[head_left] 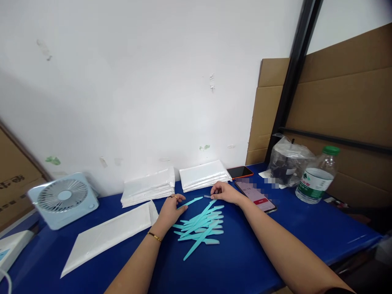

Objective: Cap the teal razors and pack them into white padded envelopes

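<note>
Turquoise eyebrow razors (pixel 200 228) lie in a loose, crisscrossed pile on the blue tabletop, several with pale blade ends toward the right. My left hand (pixel 172 210) is at the pile's upper left, thumb and fingers closed on the handle of one razor (pixel 194 201) that points right. Across from it, my right hand (pixel 225 192) pinches a small translucent piece (pixel 208 197), which looks like a blade cover. A gap separates this piece from the razor's tip. Just below my right fingers, another razor's end rises from the pile.
White padded envelopes lie in two stacks (pixel 147 188) (pixel 203 175) by the wall, with a single envelope (pixel 110 237) at left. A fan (pixel 64 200) stands left. Two phones (pixel 240 172) (pixel 255 197), a plastic-wrapped dark object (pixel 288 161) and a water bottle (pixel 315 179) are right.
</note>
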Demonstrator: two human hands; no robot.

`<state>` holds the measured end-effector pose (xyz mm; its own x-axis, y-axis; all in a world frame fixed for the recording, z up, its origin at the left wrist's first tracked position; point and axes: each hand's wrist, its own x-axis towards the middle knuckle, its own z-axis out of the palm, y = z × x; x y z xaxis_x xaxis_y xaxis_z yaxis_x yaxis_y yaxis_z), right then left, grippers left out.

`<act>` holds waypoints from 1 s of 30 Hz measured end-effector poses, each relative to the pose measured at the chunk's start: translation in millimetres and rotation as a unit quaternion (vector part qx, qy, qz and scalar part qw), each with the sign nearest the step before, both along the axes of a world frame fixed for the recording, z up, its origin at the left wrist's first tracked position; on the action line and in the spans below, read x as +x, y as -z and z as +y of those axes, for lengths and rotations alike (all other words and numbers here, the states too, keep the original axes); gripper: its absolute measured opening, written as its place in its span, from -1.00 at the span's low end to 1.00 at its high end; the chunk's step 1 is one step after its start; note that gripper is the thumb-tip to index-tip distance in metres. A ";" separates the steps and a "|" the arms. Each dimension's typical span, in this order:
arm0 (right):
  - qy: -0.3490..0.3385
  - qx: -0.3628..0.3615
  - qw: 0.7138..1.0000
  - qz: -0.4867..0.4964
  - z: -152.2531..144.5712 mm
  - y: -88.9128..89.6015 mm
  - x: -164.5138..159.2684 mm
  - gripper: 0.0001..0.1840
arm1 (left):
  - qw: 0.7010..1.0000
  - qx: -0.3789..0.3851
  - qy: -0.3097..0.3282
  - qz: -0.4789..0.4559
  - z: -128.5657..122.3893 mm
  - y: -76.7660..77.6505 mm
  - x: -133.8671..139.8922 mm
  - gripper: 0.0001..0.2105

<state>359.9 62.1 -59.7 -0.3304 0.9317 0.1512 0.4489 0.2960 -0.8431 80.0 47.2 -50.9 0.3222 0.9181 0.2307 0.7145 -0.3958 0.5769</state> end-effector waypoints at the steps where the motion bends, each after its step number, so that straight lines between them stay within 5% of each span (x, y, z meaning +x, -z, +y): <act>1: -0.004 0.000 1.000 0.000 -1.2 -0.4 2.1 -0.73 | 1.000 0.018 -0.001 0.001 -3.5 -1.9 2.4 -0.75; 9: -0.039 0.058 0.994 -0.086 -13.0 -8.6 -2.1 -0.77 | 0.994 -0.034 0.080 0.068 -21.3 -8.9 19.4 -0.76; 22: 0.028 0.075 0.994 -0.068 -6.8 -3.9 5.5 -0.79 | 0.994 0.000 -0.008 0.111 -5.0 -11.3 0.6 -0.83; 30: -0.100 0.061 0.987 -0.113 -20.5 -17.0 15.3 -0.72 | 0.993 -0.017 0.097 0.070 -23.5 -15.1 15.4 -0.81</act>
